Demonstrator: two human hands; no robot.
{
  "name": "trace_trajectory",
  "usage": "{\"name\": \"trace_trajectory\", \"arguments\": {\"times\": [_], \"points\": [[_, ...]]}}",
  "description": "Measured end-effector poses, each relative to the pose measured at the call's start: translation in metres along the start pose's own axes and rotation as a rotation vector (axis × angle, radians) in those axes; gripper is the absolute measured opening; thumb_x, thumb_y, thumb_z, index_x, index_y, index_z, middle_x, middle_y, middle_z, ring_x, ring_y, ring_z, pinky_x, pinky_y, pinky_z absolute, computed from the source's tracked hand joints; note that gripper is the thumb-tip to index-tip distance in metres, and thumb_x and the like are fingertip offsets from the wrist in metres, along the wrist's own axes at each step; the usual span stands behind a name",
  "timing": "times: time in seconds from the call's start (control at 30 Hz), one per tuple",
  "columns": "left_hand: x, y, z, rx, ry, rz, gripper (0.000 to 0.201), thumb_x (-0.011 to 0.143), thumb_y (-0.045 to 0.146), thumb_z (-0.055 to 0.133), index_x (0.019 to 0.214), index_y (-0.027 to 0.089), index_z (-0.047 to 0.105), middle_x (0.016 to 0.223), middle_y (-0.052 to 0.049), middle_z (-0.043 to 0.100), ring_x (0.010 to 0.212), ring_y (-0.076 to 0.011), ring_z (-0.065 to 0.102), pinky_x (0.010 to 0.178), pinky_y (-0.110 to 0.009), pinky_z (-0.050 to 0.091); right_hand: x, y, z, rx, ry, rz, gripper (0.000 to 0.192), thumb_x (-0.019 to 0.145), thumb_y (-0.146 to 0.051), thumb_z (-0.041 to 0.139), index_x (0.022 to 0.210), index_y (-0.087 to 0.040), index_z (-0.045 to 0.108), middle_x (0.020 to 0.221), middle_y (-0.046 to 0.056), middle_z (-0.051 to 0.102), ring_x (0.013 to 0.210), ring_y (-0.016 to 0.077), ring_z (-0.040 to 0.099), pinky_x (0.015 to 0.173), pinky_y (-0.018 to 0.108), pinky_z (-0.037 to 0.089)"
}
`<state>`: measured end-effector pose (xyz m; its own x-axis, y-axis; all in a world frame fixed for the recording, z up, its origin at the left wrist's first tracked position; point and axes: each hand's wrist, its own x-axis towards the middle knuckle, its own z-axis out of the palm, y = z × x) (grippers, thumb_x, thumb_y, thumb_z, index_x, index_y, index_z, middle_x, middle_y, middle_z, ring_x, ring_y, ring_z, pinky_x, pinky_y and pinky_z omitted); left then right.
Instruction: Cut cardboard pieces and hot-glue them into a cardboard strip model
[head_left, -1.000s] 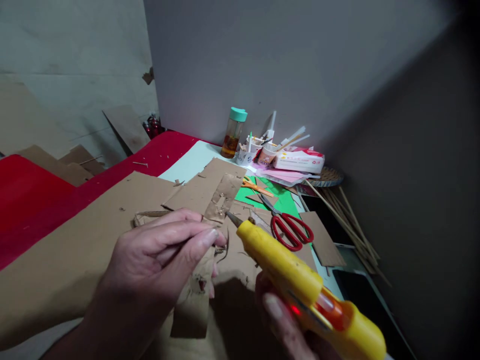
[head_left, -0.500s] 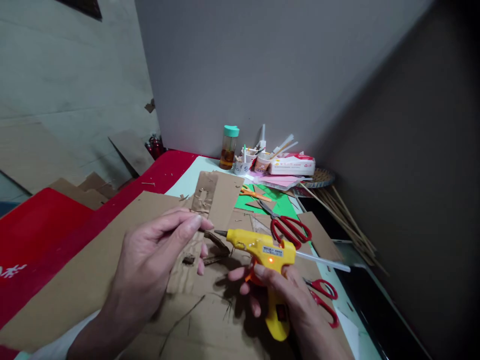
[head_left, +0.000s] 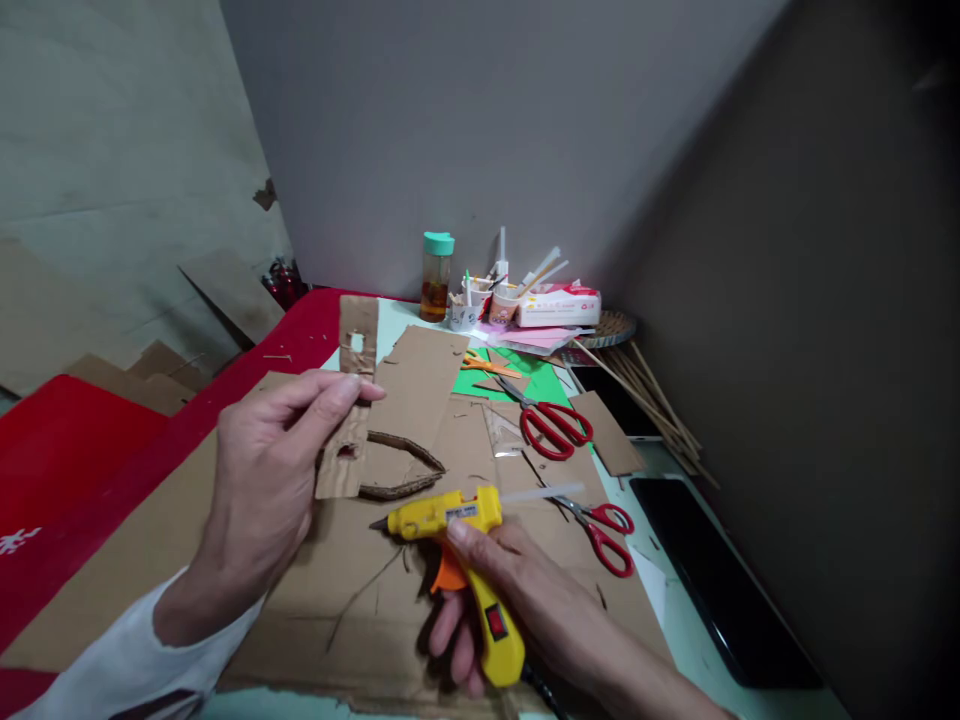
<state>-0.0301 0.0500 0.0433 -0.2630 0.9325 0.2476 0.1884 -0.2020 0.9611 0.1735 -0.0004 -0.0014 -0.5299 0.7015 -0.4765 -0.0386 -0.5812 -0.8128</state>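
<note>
Nearest, at 5 o'clock, the right hand (head_left: 517,610) is wrapped around the grip of a yellow glue gun (head_left: 461,550), fingers closed on the handle near the orange trigger. The gun's nozzle points toward 9 o'clock, low over the large cardboard sheet (head_left: 360,620), and a clear glue stick juts from its back toward 3 o'clock.

At 8 o'clock the left hand (head_left: 266,480), in a white sleeve, pinches a narrow cardboard strip (head_left: 351,400) between thumb and fingers. The strip stands roughly upright, with a small cut-out hole near its top end, and its lower end hangs just above the sheet. The nozzle tip lies near the strip's lower end, to its right and a little nearer, apart from it. A curved loop of cardboard (head_left: 401,465) lies on the sheet between strip and gun.

The large sheet's near edge runs along the bottom, and its left edge borders the red surface (head_left: 67,450). That surface, at 9 o'clock, is the widest bare stretch. At 3 o'clock, small red scissors (head_left: 607,525) lie just beside the gun's glue stick, and a dark flat slab (head_left: 720,590) lies beyond them near the right wall.

Farther off at 1 o'clock are large red scissors (head_left: 551,425), green paper (head_left: 517,378) and orange scissors (head_left: 487,363). A bundle of thin sticks (head_left: 660,410) sits toward 2 o'clock.

At 12 o'clock, against the grey wall, stand a bottle with a teal cap (head_left: 436,275), paper cups of tools (head_left: 484,300) and a tissue pack (head_left: 559,305).
</note>
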Motion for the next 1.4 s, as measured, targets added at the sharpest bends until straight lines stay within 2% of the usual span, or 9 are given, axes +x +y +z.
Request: {"name": "trace_trajectory", "arguments": {"times": [0.13, 0.23, 0.33, 0.4, 0.53, 0.63, 1.13, 1.27, 1.4], "points": [[-0.004, 0.001, 0.006, 0.022, -0.086, 0.068, 0.017, 0.089, 0.035, 0.071, 0.079, 0.026, 0.082, 0.087, 0.001, 0.079, 0.088, -0.0203, 0.071, 0.077, -0.029, 0.054, -0.003, -0.007, -0.006, -0.256, 0.117, 0.004, 0.067, 0.095, -0.077, 0.041, 0.071, -0.02, 0.067, 0.065, 0.005, 0.068, 0.053, 0.0161, 0.062, 0.051, 0.026, 0.044], [-0.008, 0.007, 0.01, 0.061, -0.192, 0.083, 0.02, 0.089, 0.032, 0.069, 0.076, 0.025, 0.083, 0.087, -0.002, 0.079, 0.087, -0.0215, 0.072, 0.078, -0.03, 0.055, -0.014, -0.013, -0.017, -0.777, 0.414, -0.243, 0.052, 0.099, -0.065, 0.049, 0.073, -0.023, 0.067, 0.072, 0.005, 0.068, 0.063, 0.0186, 0.06, 0.054, 0.028, 0.039], [-0.011, 0.009, 0.013, 0.072, -0.304, 0.092, 0.023, 0.09, 0.03, 0.067, 0.074, 0.025, 0.082, 0.083, -0.002, 0.078, 0.084, -0.0203, 0.072, 0.079, -0.028, 0.055, -0.027, -0.022, -0.02, -1.171, 0.556, -0.301, 0.047, 0.101, -0.053, 0.05, 0.067, -0.023, 0.063, 0.058, 0.005, 0.062, 0.049, 0.0169, 0.05, 0.047, 0.031, 0.028], [-0.013, 0.009, 0.015, 0.059, -0.401, 0.102, 0.025, 0.092, 0.029, 0.065, 0.074, 0.025, 0.082, 0.081, -0.002, 0.077, 0.081, -0.0185, 0.072, 0.077, -0.026, 0.055, -0.032, -0.028, -0.017, -1.214, 0.566, -0.422, 0.04, 0.103, -0.046, 0.05, 0.074, -0.023, 0.064, 0.06, 0.004, 0.064, 0.047, 0.0163, 0.052, 0.046, 0.03, 0.03], [-0.017, 0.002, 0.021, 0.017, -0.547, 0.144, 0.025, 0.09, 0.022, 0.064, 0.075, 0.028, 0.083, 0.076, 0.002, 0.075, 0.074, -0.0146, 0.071, 0.07, -0.02, 0.055, -0.029, -0.037, -0.006, -1.103, 0.611, -1.019, 0.007, 0.101, -0.019, 0.061, 0.096, -0.021, 0.066, 0.083, 0.002, 0.071, 0.066, 0.0142, 0.063, 0.06, 0.025, 0.046], [-0.022, -0.002, 0.023, 0.028, -0.562, 0.193, 0.025, 0.089, 0.018, 0.065, 0.079, 0.031, 0.084, 0.078, 0.005, 0.077, 0.075, -0.0126, 0.072, 0.072, -0.017, 0.055, -0.021, -0.037, -0.002, -1.116, 0.632, -1.221, 0.01, 0.097, -0.008, 0.063, 0.102, -0.015, 0.068, 0.088, 0.005, 0.07, 0.075, 0.0158, 0.062, 0.068, 0.028, 0.049], [-0.028, 0.0, 0.028, 0.182, -0.479, 0.388, 0.033, 0.087, 0.011, 0.057, 0.077, 0.03, 0.082, 0.07, 0.004, 0.075, 0.067, -0.013, 0.072, 0.061, -0.016, 0.058, -0.016, -0.027, -0.005, -1.368, 0.678, -1.202, 0.02, 0.096, -0.011, 0.058, 0.105, -0.014, 0.076, 0.091, 0.006, 0.074, 0.071, 0.0177, 0.061, 0.057, 0.032, 0.047], [-0.03, -0.002, 0.026, 0.193, -0.44, 0.303, 0.029, 0.09, 0.016, 0.061, 0.084, 0.033, 0.084, 0.077, 0.004, 0.077, 0.073, -0.0134, 0.074, 0.063, -0.016, 0.058, -0.016, -0.028, -0.002, -1.084, 0.675, -1.112, 0.014, 0.093, -0.009, 0.059, 0.094, -0.013, 0.073, 0.084, 0.005, 0.071, 0.074, 0.0155, 0.063, 0.064, 0.028, 0.051], [-0.029, -0.005, 0.025, 0.192, -0.412, 0.2, 0.021, 0.089, 0.022, 0.066, 0.084, 0.034, 0.083, 0.087, 0.004, 0.08, 0.082, -0.0146, 0.075, 0.072, -0.016, 0.059, -0.014, -0.035, 0.0, -0.695, 0.735, -0.947, 0.01, 0.089, -0.014, 0.066, 0.081, -0.018, 0.068, 0.073, -0.002, 0.068, 0.059, 0.0086, 0.058, 0.053, 0.02, 0.047]]}}
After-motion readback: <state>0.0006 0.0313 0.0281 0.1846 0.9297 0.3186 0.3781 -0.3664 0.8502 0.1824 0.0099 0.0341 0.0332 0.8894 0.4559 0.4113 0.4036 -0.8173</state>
